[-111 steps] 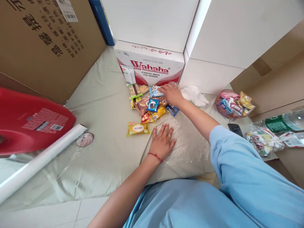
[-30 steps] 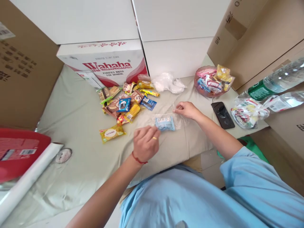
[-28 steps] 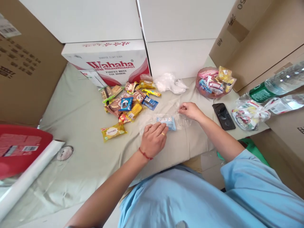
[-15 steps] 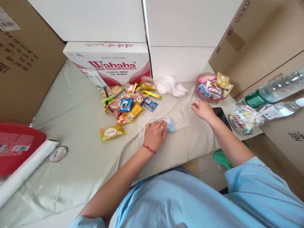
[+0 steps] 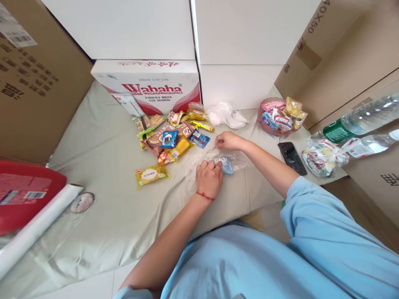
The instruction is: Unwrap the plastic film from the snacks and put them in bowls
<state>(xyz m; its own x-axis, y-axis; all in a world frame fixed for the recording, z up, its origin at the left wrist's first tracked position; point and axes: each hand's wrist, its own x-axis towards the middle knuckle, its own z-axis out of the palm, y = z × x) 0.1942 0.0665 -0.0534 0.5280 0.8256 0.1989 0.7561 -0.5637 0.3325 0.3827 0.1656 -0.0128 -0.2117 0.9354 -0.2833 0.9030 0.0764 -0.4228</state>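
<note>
On the pale-green cloth-covered surface lies clear crinkled plastic film; the right hand curls its fingers near it, the left hand bends its own against the small light-blue printed packet amid the film, grips impossible to tell; best press lightly, avoiding creases

Two hands, two bottles, one bowl, one phone, one white roll, one Wahaha carton

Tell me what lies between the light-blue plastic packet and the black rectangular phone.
In the head view: clear plastic film, the right forearm, then pale green cloth.
</note>
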